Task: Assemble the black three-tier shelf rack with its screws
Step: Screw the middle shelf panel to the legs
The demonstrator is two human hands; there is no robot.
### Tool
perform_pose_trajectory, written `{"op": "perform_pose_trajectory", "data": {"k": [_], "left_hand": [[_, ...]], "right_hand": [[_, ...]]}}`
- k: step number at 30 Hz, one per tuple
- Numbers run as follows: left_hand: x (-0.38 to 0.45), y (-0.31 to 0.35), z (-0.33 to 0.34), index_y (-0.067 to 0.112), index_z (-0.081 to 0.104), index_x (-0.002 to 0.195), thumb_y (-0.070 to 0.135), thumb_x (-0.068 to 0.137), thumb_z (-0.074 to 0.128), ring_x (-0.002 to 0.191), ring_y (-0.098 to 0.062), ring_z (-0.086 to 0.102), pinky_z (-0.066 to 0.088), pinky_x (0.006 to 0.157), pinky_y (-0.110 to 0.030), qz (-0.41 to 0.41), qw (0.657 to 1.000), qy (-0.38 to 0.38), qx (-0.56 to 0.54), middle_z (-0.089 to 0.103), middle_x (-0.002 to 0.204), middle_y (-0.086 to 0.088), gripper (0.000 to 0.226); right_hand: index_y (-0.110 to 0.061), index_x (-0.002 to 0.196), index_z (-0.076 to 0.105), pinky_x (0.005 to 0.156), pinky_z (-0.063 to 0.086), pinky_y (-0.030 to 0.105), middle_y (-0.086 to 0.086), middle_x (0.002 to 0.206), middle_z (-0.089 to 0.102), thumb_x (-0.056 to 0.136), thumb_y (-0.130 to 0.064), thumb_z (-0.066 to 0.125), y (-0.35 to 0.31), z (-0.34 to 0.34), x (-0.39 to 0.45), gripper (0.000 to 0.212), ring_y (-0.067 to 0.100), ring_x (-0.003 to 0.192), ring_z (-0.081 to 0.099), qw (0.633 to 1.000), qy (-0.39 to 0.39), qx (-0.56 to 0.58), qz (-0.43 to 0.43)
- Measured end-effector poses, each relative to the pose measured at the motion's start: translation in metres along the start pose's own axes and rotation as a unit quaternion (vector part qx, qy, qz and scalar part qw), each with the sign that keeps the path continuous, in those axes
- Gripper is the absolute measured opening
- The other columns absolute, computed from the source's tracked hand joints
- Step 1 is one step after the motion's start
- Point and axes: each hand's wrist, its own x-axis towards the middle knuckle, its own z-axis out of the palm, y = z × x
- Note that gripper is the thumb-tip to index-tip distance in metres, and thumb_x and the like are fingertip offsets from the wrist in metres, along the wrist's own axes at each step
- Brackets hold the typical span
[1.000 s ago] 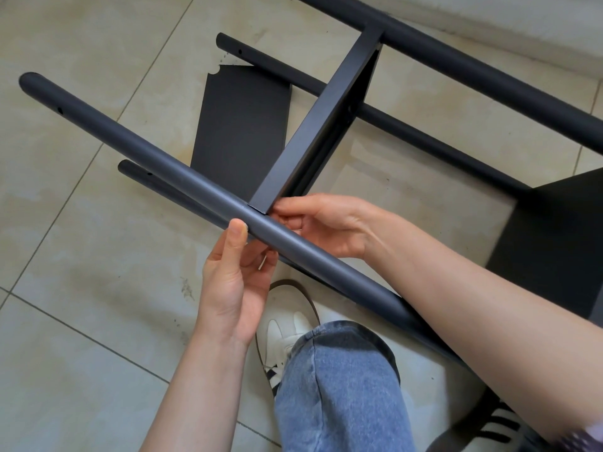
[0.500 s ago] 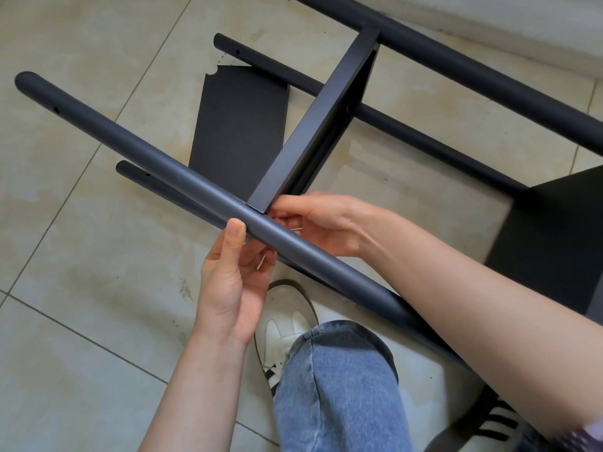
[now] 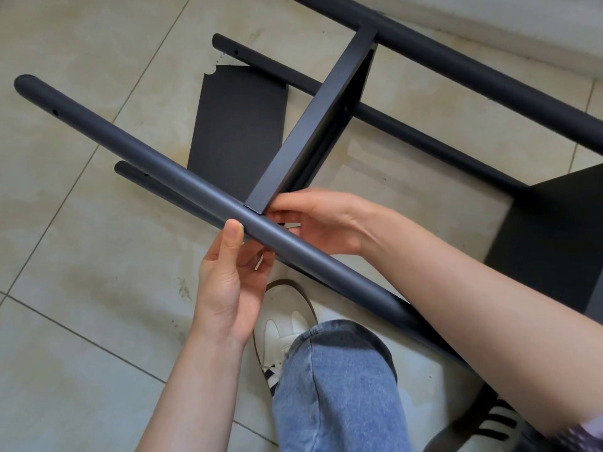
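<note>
The black rack lies on its side on the tiled floor. Its near pole runs diagonally from upper left to lower right. A shelf board stands edge-on and meets this pole at a joint. My left hand clasps the pole just below the joint, with the thumb on top and the fingers underneath. A thin silver piece shows between those fingers. Behind the pole, my right hand has its fingers curled at the joint and pinches a small silver part. What that part is cannot be made out.
A loose black panel lies flat on the floor under the frame. Two more poles, one higher and one lower, cross the upper right. Another black shelf stands at the right. My jeans leg and white shoe are below the pole.
My right fingers have shifted slightly at the joint and a small silver part now shows there. My left hand and the rack stay almost still.
</note>
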Motion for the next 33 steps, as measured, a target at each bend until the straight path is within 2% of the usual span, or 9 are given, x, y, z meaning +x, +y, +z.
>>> {"op": "perform_pose_trajectory", "data": {"k": [2, 5, 8, 10, 16, 20, 23, 26, 33], "left_hand": [[0.000, 0.000, 0.000, 0.026, 0.080, 0.090, 0.057, 0.035, 0.099, 0.098, -0.020, 0.072, 0.047, 0.109, -0.042, 0.001, 1.000, 0.002, 0.003, 0.075, 0.101, -0.006, 0.066], [0.001, -0.001, 0.001, 0.026, 0.081, 0.090, 0.058, 0.036, 0.098, 0.099, -0.018, 0.071, 0.048, 0.107, -0.040, 0.002, 1.000, 0.001, 0.011, 0.075, 0.101, -0.004, 0.064], [0.002, -0.001, 0.000, 0.026, 0.080, 0.089, 0.058, 0.037, 0.098, 0.098, -0.018, 0.072, 0.050, 0.103, -0.037, 0.002, 1.000, 0.001, 0.016, 0.075, 0.100, -0.004, 0.064], [0.002, -0.001, -0.001, 0.025, 0.080, 0.091, 0.058, 0.038, 0.098, 0.099, -0.018, 0.072, 0.052, 0.101, -0.036, 0.004, 1.000, 0.000, 0.018, 0.075, 0.102, -0.005, 0.065], [0.003, -0.002, -0.001, 0.025, 0.080, 0.091, 0.058, 0.038, 0.098, 0.101, -0.020, 0.071, 0.053, 0.102, -0.037, 0.004, 1.000, 0.002, 0.016, 0.075, 0.103, -0.006, 0.065], [0.003, -0.002, -0.001, 0.021, 0.075, 0.099, 0.058, 0.036, 0.099, 0.103, -0.022, 0.070, 0.050, 0.106, -0.040, 0.002, 1.000, 0.008, 0.012, 0.073, 0.106, -0.009, 0.076], [0.002, -0.002, -0.001, 0.020, 0.077, 0.097, 0.057, 0.038, 0.099, 0.103, -0.024, 0.071, 0.051, 0.106, -0.041, -0.001, 1.000, 0.004, 0.009, 0.074, 0.105, -0.010, 0.073], [0.002, -0.002, -0.001, 0.022, 0.078, 0.093, 0.057, 0.037, 0.099, 0.101, -0.023, 0.071, 0.053, 0.102, -0.039, -0.003, 1.000, 0.005, 0.008, 0.074, 0.104, -0.009, 0.069], [0.003, -0.002, 0.000, 0.024, 0.079, 0.092, 0.056, 0.039, 0.099, 0.098, -0.020, 0.073, 0.055, 0.098, -0.035, 0.004, 1.000, 0.002, 0.011, 0.075, 0.102, -0.007, 0.065]], "right_hand": [[-0.015, 0.118, 0.065, 0.110, 0.038, 0.041, 0.005, 0.101, 0.062, 0.092, -0.022, 0.064, 0.000, -0.005, -0.002, 0.027, 0.024, 0.103, 0.046, 1.000, -0.002, 0.010, 0.006], [-0.010, 0.116, 0.065, 0.110, 0.038, 0.042, 0.009, 0.107, 0.059, 0.091, -0.018, 0.064, 0.000, -0.005, -0.001, 0.026, 0.025, 0.103, 0.046, 1.000, 0.003, -0.002, 0.005], [-0.010, 0.091, 0.070, 0.098, 0.043, 0.039, 0.006, 0.086, 0.062, 0.092, -0.018, 0.064, 0.000, -0.003, 0.000, 0.010, 0.026, 0.099, 0.046, 1.000, 0.007, -0.010, 0.002], [-0.013, 0.076, 0.071, 0.099, 0.042, 0.040, 0.003, 0.080, 0.062, 0.092, -0.019, 0.063, 0.001, -0.005, -0.001, 0.019, 0.025, 0.097, 0.046, 1.000, -0.002, 0.003, 0.005], [-0.010, 0.105, 0.065, 0.092, 0.042, 0.037, 0.008, 0.090, 0.058, 0.092, -0.019, 0.063, -0.002, -0.002, -0.001, 0.015, 0.026, 0.098, 0.045, 0.999, 0.018, -0.029, -0.001], [-0.014, 0.070, 0.070, 0.087, 0.042, 0.036, 0.002, 0.074, 0.058, 0.093, -0.021, 0.063, -0.002, 0.002, 0.000, 0.025, 0.022, 0.084, 0.050, 0.998, 0.025, -0.065, -0.002], [-0.011, 0.096, 0.067, 0.089, 0.044, 0.039, 0.006, 0.085, 0.058, 0.095, -0.023, 0.061, -0.003, 0.003, 0.000, 0.013, 0.026, 0.095, 0.048, 0.998, 0.016, -0.060, 0.005], [-0.006, 0.116, 0.067, 0.089, 0.045, 0.038, 0.010, 0.096, 0.060, 0.095, -0.022, 0.063, -0.002, 0.005, 0.000, 0.027, 0.026, 0.096, 0.049, 0.998, 0.031, -0.058, -0.008], [-0.009, 0.100, 0.070, 0.091, 0.043, 0.036, 0.007, 0.094, 0.066, 0.093, -0.014, 0.064, -0.002, -0.010, -0.006, 0.010, 0.024, 0.096, 0.050, 0.998, -0.002, -0.046, -0.039]]}}
